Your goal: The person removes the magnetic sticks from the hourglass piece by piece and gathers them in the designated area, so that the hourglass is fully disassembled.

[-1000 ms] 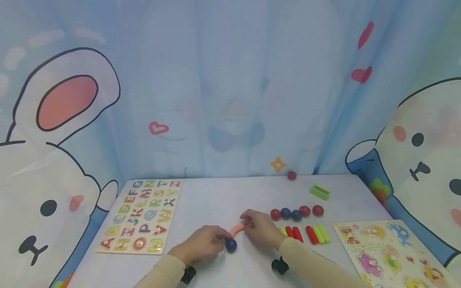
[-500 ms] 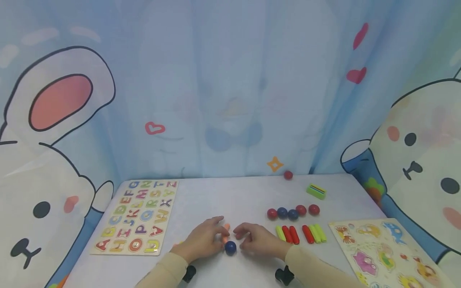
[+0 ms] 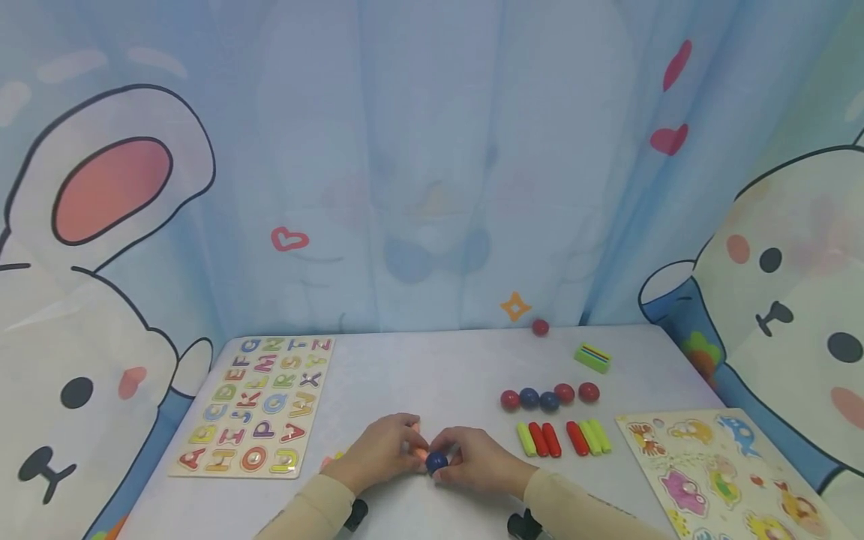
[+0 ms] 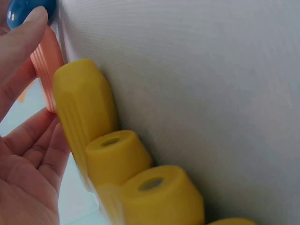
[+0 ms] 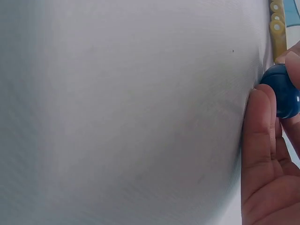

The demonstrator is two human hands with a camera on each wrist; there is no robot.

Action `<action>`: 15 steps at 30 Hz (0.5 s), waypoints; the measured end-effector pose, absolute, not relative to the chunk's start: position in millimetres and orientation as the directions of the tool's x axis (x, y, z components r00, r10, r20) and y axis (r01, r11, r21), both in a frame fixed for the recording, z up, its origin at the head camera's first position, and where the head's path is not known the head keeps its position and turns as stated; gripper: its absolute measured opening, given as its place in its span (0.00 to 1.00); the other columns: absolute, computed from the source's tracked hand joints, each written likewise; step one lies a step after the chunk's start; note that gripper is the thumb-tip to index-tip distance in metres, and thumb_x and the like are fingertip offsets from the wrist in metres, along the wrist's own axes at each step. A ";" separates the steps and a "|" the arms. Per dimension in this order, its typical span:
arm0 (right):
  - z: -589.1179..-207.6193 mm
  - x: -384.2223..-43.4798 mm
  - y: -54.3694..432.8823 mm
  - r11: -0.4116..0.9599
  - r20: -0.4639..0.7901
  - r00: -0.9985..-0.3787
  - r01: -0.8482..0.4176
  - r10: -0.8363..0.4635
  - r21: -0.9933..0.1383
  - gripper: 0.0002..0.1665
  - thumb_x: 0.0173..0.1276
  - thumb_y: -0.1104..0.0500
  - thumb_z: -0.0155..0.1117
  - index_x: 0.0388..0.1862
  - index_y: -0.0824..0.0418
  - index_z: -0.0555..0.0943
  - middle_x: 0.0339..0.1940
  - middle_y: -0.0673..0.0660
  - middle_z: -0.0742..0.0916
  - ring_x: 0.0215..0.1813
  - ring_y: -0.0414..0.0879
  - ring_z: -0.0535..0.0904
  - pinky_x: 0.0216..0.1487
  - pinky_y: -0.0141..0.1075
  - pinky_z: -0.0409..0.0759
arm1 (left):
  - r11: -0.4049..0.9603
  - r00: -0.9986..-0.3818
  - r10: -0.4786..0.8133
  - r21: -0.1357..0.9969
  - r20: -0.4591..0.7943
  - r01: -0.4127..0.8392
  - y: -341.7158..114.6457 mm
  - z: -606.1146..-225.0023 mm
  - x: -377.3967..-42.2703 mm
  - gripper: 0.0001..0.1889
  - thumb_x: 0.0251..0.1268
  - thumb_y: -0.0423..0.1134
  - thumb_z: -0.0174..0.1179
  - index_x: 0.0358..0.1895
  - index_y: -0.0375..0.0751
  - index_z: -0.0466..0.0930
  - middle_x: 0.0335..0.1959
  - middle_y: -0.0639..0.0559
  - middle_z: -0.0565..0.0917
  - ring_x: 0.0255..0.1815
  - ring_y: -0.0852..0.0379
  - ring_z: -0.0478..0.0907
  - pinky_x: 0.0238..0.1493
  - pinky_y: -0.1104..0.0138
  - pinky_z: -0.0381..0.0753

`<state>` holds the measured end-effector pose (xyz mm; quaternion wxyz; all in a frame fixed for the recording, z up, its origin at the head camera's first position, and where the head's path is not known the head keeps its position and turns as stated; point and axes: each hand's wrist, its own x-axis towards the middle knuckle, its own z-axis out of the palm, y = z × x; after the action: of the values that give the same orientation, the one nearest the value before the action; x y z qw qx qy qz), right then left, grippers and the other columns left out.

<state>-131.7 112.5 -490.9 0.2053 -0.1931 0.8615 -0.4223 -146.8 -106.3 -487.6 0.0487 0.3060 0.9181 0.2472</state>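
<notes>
My left hand (image 3: 388,452) holds an orange grooved stick (image 4: 46,70) between thumb and fingers, near the middle front of the table. My right hand (image 3: 484,461) pinches a blue ball (image 3: 436,461) from the right, as the right wrist view also shows. The ball lies against the near end of the orange stick; whether the two are joined I cannot tell. In the left wrist view, the left thumb reaches the blue ball's edge. Yellow grooved sticks (image 4: 84,98) with holes in some ends lie beside the left hand, mostly hidden by it in the head view.
Red and blue balls (image 3: 550,402) line up at the right, above red and light-green sticks (image 3: 543,440). Behind them are a green block (image 3: 593,358) and a lone red ball (image 3: 540,327). A letter board (image 3: 232,427) lies left, an animal puzzle board (image 3: 709,465) right.
The right hand has let go of the orange stick, moved toward the near edge and taken hold of the blue ball. The orange stick has shifted left, into the left hand's fingers.
</notes>
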 end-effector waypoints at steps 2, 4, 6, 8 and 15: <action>-491.5 -132.3 112.4 0.566 -0.193 -0.839 -0.158 -0.509 -0.809 0.18 0.60 0.58 0.77 0.48 0.51 0.82 0.41 0.44 0.82 0.33 0.43 0.78 0.35 0.32 0.80 | 0.694 -0.811 0.582 0.483 0.062 0.534 -106.1 -488.0 -147.3 0.11 0.51 0.45 0.77 0.40 0.54 0.91 0.59 0.45 0.82 0.62 0.48 0.76 0.64 0.54 0.73; -492.0 -132.9 112.6 0.566 -0.193 -0.837 -0.160 -0.512 -0.809 0.18 0.60 0.58 0.77 0.48 0.51 0.82 0.40 0.44 0.82 0.33 0.43 0.78 0.35 0.32 0.80 | 0.696 -0.813 0.579 0.482 0.062 0.532 -105.9 -487.9 -147.4 0.11 0.51 0.44 0.77 0.39 0.54 0.91 0.58 0.46 0.82 0.62 0.48 0.77 0.64 0.54 0.73; -492.1 -133.4 112.7 0.565 -0.196 -0.833 -0.161 -0.517 -0.809 0.18 0.60 0.58 0.76 0.48 0.50 0.82 0.40 0.43 0.83 0.33 0.43 0.79 0.36 0.32 0.80 | 0.696 -0.813 0.578 0.481 0.064 0.533 -105.8 -486.7 -146.8 0.10 0.51 0.43 0.77 0.39 0.54 0.92 0.58 0.46 0.82 0.61 0.48 0.77 0.63 0.54 0.74; -492.0 -133.9 112.8 0.561 -0.192 -0.828 -0.169 -0.527 -0.810 0.17 0.60 0.57 0.76 0.48 0.49 0.82 0.41 0.43 0.83 0.33 0.42 0.79 0.36 0.32 0.80 | 0.698 -0.814 0.577 0.480 0.063 0.531 -106.0 -485.5 -146.0 0.10 0.51 0.43 0.77 0.39 0.54 0.92 0.59 0.46 0.82 0.61 0.48 0.77 0.63 0.54 0.74; -491.9 -136.4 115.2 0.562 -0.208 -0.812 -0.170 -0.545 -0.810 0.19 0.61 0.56 0.76 0.51 0.48 0.83 0.44 0.43 0.83 0.36 0.42 0.78 0.38 0.33 0.79 | 0.722 -0.821 0.570 0.459 0.032 0.519 -110.3 -483.1 -143.4 0.09 0.53 0.42 0.76 0.39 0.54 0.91 0.62 0.45 0.80 0.63 0.47 0.76 0.65 0.54 0.73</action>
<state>-136.4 115.2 -491.9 0.2240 -0.2091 0.8548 -0.4189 -143.4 -110.3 -483.1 0.0557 0.2939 0.9261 0.2299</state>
